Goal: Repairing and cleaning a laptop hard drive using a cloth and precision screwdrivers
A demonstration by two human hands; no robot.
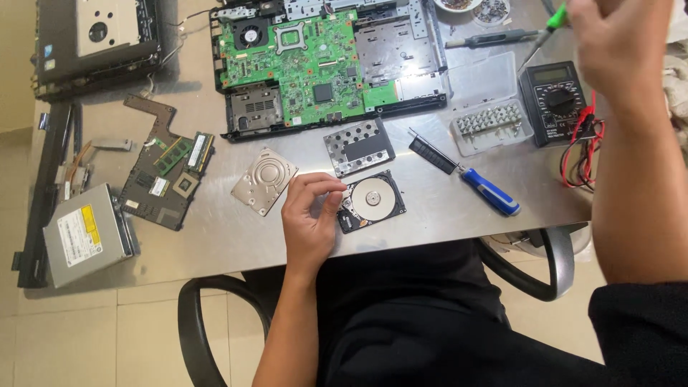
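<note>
Steel tabletop [430, 215] strewn with laptop parts. Left hand [309, 215] resting at the near edge, fingers curled, fingertips touching the left rim of an opened hard drive [373, 201] with its shiny platter exposed. Drive lid [264, 180] lying just left of that hand. Right hand [609, 43] raised at far right, closed around a green-handled screwdriver [548, 29]. Blue-handled screwdriver [466, 173] right of the drive; green motherboard [308, 61] beyond; multimeter [557, 102] under the raised hand.

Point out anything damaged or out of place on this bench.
Nothing looks broken. The hard drive under the left hand lies open, its lid beside it. The right hand holds a green screwdriver.
</note>
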